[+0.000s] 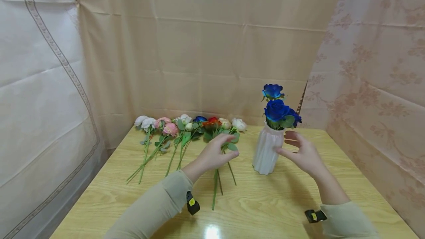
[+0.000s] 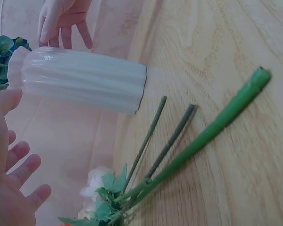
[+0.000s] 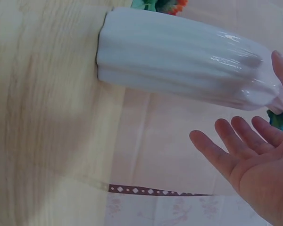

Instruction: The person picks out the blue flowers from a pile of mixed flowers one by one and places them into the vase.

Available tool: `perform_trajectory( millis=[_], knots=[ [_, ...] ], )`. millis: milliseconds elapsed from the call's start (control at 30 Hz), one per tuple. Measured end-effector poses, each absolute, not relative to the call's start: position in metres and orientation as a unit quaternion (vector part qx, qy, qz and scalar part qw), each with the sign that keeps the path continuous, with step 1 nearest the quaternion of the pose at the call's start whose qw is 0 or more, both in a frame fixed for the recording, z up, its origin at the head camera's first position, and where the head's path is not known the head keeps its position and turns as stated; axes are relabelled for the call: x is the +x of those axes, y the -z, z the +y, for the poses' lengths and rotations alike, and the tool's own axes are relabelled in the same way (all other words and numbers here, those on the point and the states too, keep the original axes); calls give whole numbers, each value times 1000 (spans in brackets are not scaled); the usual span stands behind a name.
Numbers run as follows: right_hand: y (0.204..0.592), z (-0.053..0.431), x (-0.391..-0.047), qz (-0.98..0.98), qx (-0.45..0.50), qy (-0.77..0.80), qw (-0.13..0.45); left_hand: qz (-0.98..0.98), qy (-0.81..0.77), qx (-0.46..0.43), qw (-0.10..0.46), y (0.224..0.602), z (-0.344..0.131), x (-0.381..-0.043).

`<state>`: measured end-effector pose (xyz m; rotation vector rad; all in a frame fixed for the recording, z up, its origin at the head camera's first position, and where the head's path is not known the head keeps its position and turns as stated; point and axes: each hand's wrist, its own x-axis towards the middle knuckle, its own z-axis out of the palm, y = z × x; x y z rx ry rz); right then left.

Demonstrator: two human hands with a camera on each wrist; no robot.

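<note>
A white ribbed vase (image 1: 266,152) stands upright on the table, with several blue roses (image 1: 276,110) in its mouth. Beside its right side is my right hand (image 1: 304,155), fingers spread and relaxed, holding nothing. In the right wrist view the thumb is close to the vase's neck; whether it touches I cannot tell. My left hand (image 1: 213,153) hovers left of the vase, over the stems of the lying flowers, its fingers apart with nothing between them. From the left wrist view, green stems (image 2: 203,136) lie on the wood below that hand.
Along the table's back lies a row of artificial flowers: white ones (image 1: 147,123), pink ones (image 1: 170,129), a blue rose (image 1: 200,119), an orange-red bloom (image 1: 211,121) and a white rose (image 1: 239,124). A beige curtain (image 1: 199,47) hangs behind the wooden table (image 1: 252,202).
</note>
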<state>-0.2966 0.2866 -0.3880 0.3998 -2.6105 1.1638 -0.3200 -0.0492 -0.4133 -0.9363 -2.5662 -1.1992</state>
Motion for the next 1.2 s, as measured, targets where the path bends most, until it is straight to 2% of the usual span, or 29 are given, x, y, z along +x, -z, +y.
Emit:
perform_trajectory(
  millis=[633,1200],
  knots=[
    [400,275,-300,-884,130,-433,122,-876,392,-269,83,412,-82,-319],
    [403,269,-307,-875,125,-452,124,-886,377,-240,127,402,-124,-329]
  ],
)
